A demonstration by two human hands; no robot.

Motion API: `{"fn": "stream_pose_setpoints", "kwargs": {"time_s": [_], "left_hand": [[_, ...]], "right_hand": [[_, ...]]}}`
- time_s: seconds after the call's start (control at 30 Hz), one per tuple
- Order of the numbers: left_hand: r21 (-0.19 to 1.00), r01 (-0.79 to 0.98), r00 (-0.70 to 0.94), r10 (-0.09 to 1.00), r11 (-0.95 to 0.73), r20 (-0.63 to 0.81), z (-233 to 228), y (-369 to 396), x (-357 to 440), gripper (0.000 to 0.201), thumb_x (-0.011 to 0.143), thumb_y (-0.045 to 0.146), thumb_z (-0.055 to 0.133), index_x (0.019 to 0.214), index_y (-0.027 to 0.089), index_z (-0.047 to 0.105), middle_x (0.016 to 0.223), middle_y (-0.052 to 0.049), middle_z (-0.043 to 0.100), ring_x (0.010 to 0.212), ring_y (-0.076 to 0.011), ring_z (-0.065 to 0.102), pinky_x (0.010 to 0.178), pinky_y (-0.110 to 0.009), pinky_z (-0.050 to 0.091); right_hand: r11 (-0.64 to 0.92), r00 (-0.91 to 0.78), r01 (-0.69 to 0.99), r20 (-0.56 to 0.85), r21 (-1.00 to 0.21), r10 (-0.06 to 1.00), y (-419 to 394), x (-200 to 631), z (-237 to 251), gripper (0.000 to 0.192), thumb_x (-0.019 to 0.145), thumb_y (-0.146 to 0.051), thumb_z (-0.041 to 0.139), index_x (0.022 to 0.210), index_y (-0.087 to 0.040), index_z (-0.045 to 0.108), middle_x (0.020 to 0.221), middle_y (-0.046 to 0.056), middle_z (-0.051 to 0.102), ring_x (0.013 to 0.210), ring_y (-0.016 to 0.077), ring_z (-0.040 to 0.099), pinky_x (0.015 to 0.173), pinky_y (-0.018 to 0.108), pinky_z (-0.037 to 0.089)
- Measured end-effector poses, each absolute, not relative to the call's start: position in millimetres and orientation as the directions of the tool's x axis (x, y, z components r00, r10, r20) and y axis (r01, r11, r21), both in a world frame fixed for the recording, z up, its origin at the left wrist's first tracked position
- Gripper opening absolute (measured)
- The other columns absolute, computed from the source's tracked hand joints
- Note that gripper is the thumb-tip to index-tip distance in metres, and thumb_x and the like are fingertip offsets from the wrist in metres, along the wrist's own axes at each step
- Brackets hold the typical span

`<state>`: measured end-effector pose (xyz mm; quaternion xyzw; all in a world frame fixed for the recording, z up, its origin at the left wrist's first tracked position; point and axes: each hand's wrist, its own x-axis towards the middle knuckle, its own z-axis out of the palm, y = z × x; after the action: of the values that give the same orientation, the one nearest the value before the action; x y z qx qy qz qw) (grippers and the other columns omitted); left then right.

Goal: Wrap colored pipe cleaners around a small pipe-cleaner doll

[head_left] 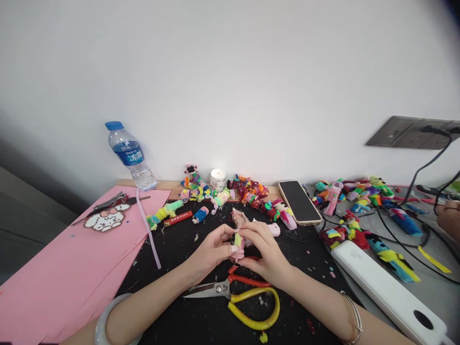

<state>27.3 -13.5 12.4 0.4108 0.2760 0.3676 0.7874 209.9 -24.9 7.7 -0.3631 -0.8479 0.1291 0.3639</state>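
At the middle of the black mat (pixel 161 306), a small pink and yellow fuzzy pipe-cleaner figure (pixel 237 243) is pinched between both hands. My left hand (pixel 217 247) grips it from the left, thumb across its front. From the right, the curled fingers of my right hand (pixel 264 247) close on the same figure and partly cover it. Just below the hands lie scissors (pixel 219 289) with red and yellow handles, blades pointing left. Behind the figure are a brownish fuzzy bundle (pixel 239 218) and a pale pink object (pixel 274 229), partly hidden.
Pink sheets (pixel 53 268) lie left, with a keychain (pixel 108 218) and a water bottle (pixel 129 155). A phone (pixel 300 202), pipe-cleaner pieces (pixel 251 191) and a white roll (pixel 217 179) line the back. At right are a white device (pixel 388 292), cables and another person's hand (pixel 449 220).
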Motion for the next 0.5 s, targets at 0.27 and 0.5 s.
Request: {"fn": "stream_pose_setpoints", "kwargs": {"time_s": [0.27,0.5], "left_hand": [[0.895,-0.297,0.573,0.812,0.334,-0.113,13.4,-12.8,27.9,0.018,0.073,0.014,0.063,0.09,0.015,0.055,0.081,0.001,0.057,0.074,-0.0103,0.053,0.068,-0.024,0.043],[0.915,-0.288,0.573,0.816,0.281,-0.07,16.2,-13.7,27.3,0.02,0.073,0.014,0.062,0.092,0.015,0.056,0.082,-0.001,0.057,0.077,-0.0117,0.05,0.07,-0.024,0.04]], "right_hand": [[0.729,-0.447,0.496,0.581,-0.471,0.68,-24.6,209.2,6.0,0.042,0.08,-0.033,0.066,0.116,-0.021,0.05,0.11,0.01,0.055,0.103,0.0242,0.051,0.087,0.04,0.044],[0.747,-0.426,0.494,0.625,-0.445,0.654,-23.5,210.6,3.8,0.04,0.079,-0.035,0.067,0.114,-0.021,0.053,0.107,0.01,0.056,0.097,0.0232,0.053,0.082,0.039,0.047]]}}
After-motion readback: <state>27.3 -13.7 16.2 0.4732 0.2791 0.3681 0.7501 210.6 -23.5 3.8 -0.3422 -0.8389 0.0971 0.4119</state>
